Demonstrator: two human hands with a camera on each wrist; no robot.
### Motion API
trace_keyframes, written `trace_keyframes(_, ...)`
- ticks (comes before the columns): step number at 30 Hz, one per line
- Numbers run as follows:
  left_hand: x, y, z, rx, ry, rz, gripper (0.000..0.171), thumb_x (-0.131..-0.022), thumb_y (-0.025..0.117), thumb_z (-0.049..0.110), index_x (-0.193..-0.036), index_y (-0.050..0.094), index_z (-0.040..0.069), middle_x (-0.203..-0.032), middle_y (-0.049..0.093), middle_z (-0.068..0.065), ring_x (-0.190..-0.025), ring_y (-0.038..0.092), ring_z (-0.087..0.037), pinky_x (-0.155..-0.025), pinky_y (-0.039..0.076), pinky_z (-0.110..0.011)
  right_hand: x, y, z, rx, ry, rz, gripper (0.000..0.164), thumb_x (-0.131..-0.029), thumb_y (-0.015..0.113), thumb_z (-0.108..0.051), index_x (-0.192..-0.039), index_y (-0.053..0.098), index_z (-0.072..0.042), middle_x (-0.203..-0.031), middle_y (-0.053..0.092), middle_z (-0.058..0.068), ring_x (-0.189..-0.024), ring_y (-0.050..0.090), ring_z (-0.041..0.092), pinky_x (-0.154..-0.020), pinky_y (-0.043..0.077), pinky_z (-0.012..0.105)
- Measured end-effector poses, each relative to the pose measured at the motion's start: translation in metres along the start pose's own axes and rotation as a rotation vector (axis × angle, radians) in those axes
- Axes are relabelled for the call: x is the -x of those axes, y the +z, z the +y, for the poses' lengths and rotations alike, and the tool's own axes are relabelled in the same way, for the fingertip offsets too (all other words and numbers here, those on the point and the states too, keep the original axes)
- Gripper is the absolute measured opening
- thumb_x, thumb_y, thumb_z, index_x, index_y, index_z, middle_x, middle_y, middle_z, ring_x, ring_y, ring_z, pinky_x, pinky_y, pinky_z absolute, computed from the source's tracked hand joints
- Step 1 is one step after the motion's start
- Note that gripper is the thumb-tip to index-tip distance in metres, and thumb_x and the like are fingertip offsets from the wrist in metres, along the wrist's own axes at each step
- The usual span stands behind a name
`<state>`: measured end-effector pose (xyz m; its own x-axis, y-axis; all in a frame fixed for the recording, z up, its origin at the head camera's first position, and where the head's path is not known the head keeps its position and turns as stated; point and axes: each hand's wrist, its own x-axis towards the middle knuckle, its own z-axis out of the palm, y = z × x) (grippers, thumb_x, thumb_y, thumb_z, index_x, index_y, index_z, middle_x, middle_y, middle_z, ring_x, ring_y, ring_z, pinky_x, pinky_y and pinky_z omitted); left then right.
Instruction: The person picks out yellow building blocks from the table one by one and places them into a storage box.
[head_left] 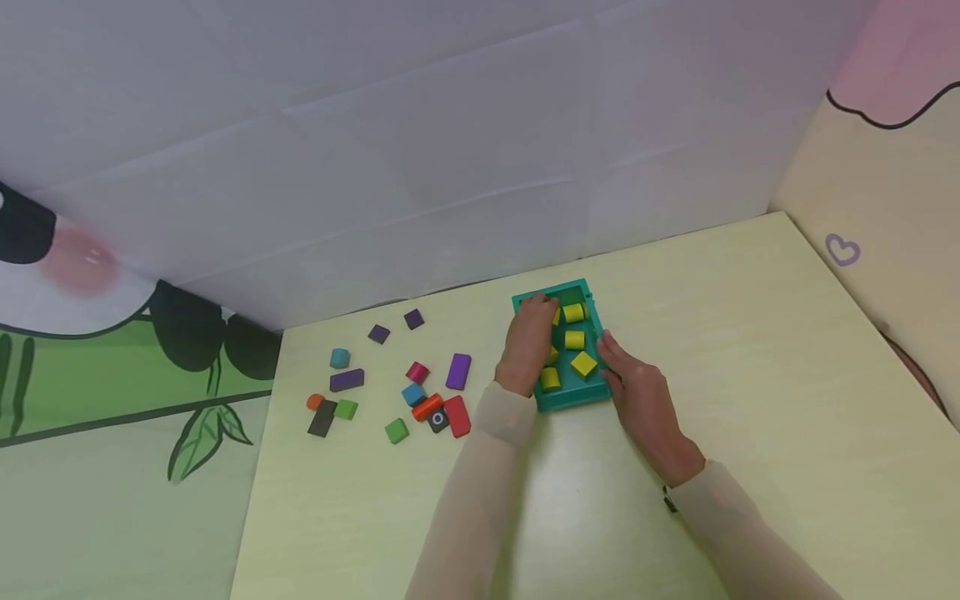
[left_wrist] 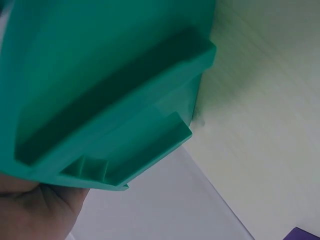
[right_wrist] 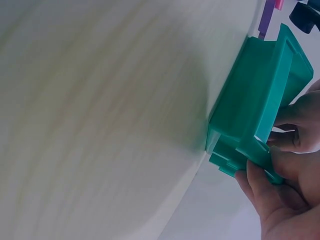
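A teal box [head_left: 573, 402] stands on the table with several yellow blocks in it, some cylinders and some cube-like, such as the tilted yellow block [head_left: 583, 364]. My left hand [head_left: 528, 346] reaches over the box's left wall, fingers down inside near the far end; a yellow block shows beside the fingertips, but whether they hold it is hidden. My right hand [head_left: 645, 400] grips the box's right wall. In the right wrist view its thumb and fingers [right_wrist: 257, 185] pinch the rim. The left wrist view shows the teal box [left_wrist: 110, 120] close up.
Loose blocks lie left of the box: a purple block [head_left: 458, 372], a red block [head_left: 457, 416], a blue cube [head_left: 413, 394], green cubes such as the green cube [head_left: 397, 431], and several others. Behind the table rises a pale wall [head_left: 420, 192]; another wall [head_left: 885, 217] borders the right side.
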<state>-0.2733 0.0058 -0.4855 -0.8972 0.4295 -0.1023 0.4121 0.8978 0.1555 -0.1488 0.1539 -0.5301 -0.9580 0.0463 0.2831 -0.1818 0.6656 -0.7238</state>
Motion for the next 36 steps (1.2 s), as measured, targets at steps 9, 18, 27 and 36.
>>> trace_keyframes(9, -0.006, 0.003, 0.001, -0.064, -0.005, -0.027, 0.048, -0.098, 0.069, -0.005, -0.143, 0.066, 0.010, -0.138, 0.064, -0.011, -0.125, 0.062, -0.026, -0.106, 0.056, -0.034, 0.000, -0.001, -0.002, -0.005, 0.001, -0.003, 0.056, -0.090, 0.075, 0.013, -0.142, 0.058, 0.007, -0.151, 0.054, 0.019, -0.134, 0.057, 0.038, -0.101, 0.055, 0.051)
trace_keyframes(18, -0.008, 0.006, 0.002, -0.063, -0.001, -0.032, 0.041, -0.097, 0.072, -0.005, -0.136, 0.071, 0.009, -0.133, 0.067, -0.010, -0.118, 0.065, -0.025, -0.103, 0.057, -0.034, 0.000, -0.001, -0.002, -0.009, 0.008, -0.008, 0.057, -0.090, 0.075, 0.013, -0.143, 0.057, 0.006, -0.151, 0.054, 0.019, -0.134, 0.057, 0.038, -0.101, 0.055, 0.051)
trace_keyframes(27, -0.011, 0.011, 0.002, -0.084, 0.014, -0.024, 0.034, -0.098, 0.072, -0.003, -0.129, 0.074, 0.009, -0.127, 0.070, -0.010, -0.112, 0.066, -0.024, -0.098, 0.059, -0.033, 0.000, -0.001, -0.001, -0.013, 0.004, -0.010, 0.056, -0.090, 0.074, 0.014, -0.143, 0.057, 0.007, -0.152, 0.054, 0.020, -0.134, 0.057, 0.039, -0.102, 0.054, 0.052)
trace_keyframes(36, -0.012, 0.014, 0.005, -0.113, 0.004, -0.042, 0.034, -0.098, 0.074, 0.001, -0.130, 0.074, 0.010, -0.127, 0.069, -0.010, -0.111, 0.066, -0.023, -0.099, 0.059, -0.033, 0.000, 0.000, -0.001, -0.014, 0.008, -0.008, 0.055, -0.090, 0.075, 0.013, -0.143, 0.058, 0.007, -0.151, 0.055, 0.019, -0.134, 0.057, 0.039, -0.101, 0.055, 0.051)
